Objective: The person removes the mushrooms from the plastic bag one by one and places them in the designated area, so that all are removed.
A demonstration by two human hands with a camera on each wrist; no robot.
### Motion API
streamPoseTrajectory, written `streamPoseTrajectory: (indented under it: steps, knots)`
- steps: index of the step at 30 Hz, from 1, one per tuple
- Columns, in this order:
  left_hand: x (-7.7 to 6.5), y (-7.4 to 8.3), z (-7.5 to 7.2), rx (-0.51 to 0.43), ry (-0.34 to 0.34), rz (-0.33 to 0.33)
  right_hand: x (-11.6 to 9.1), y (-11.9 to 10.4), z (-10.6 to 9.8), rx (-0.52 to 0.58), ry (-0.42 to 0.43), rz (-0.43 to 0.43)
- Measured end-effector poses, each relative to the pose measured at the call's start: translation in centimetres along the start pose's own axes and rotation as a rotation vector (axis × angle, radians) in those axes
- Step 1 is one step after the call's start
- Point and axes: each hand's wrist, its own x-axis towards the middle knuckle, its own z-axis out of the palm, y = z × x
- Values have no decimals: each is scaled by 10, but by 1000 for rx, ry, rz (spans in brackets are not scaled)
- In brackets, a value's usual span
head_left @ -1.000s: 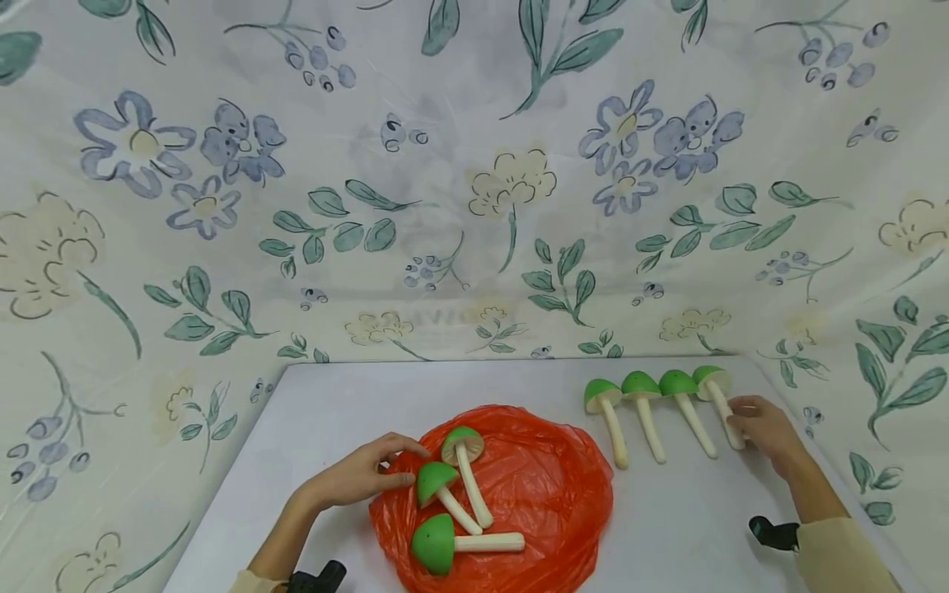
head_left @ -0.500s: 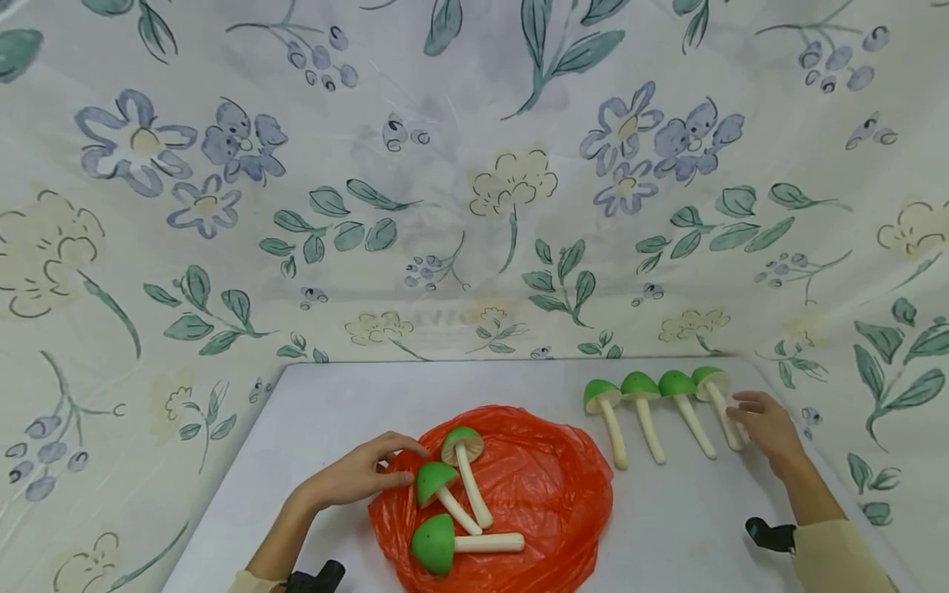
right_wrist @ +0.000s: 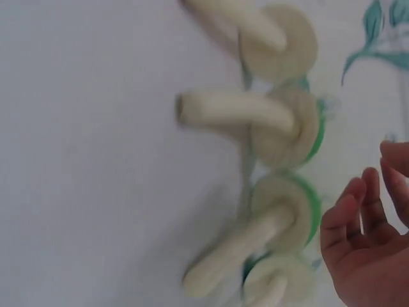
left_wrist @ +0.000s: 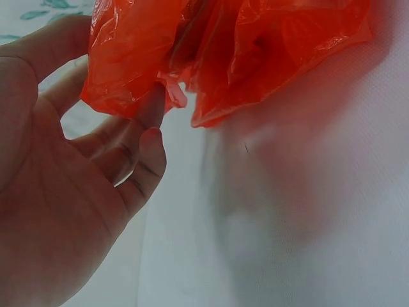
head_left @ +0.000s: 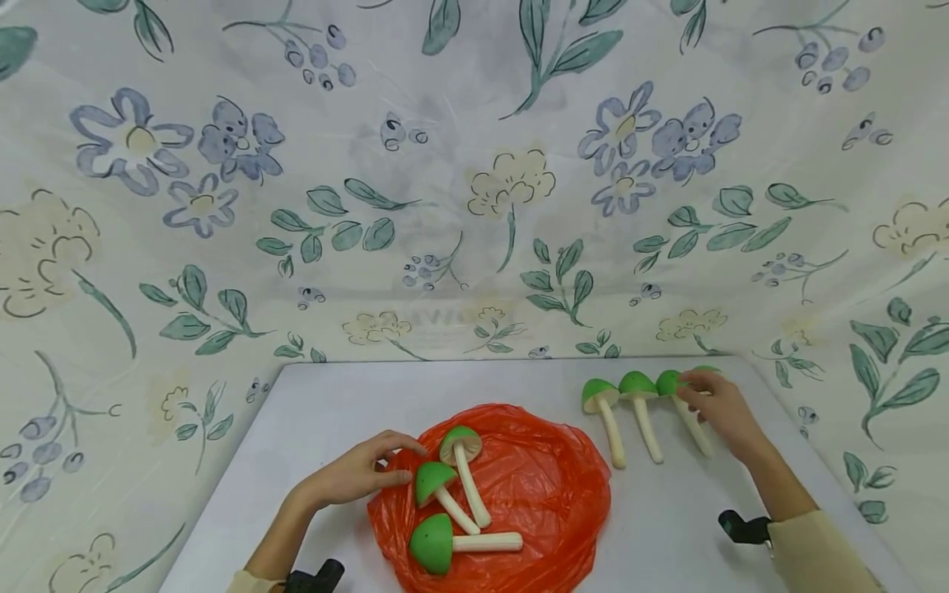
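Note:
My left hand [head_left: 363, 471] holds the left edge of a crumpled red plastic bag [head_left: 537, 486], fingers over it and thumb at its side; the left wrist view shows fingers around the red plastic [left_wrist: 137, 70]. On the bag lie a mushroom with a green cap and pale stem [head_left: 469, 473], another beside it [head_left: 448, 494] and a sideways one [head_left: 474, 543]. My right hand [head_left: 721, 412] hovers, fingers loosely bent and holding nothing, over the right end of a row of similar mushrooms [head_left: 610, 424]. It hides most of the end mushroom, whose green cap [head_left: 708, 368] peeks out.
Everything lies on a white tabletop [head_left: 334, 395]. Behind it hangs a floral-patterned sheet [head_left: 445, 206]. A black wrist camera [head_left: 744, 527] juts from the right sleeve, another [head_left: 319, 576] from the left.
My right hand has let go of the end mushroom's stem, lifted and moved left over the row. The left hand and the mushrooms on the bag have stayed put.

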Motion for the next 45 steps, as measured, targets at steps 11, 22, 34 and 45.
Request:
streamPoseTrajectory:
  steps: [11, 22, 34, 45]
  knots:
    - [1, -1, -1, 10, 0, 7, -12, -76, 78, 75, -356, -135]
    - [2, -1, 0, 25, -3, 27, -50, -122, 149, 54, -730, -203]
    - [4, -2, 2, 14, -14, 33, -59, -129, 198, -14, -1005, -199]
    - [1, -4, 4, 4, -11, 26, -58, -95, 234, -53, -1027, -246]
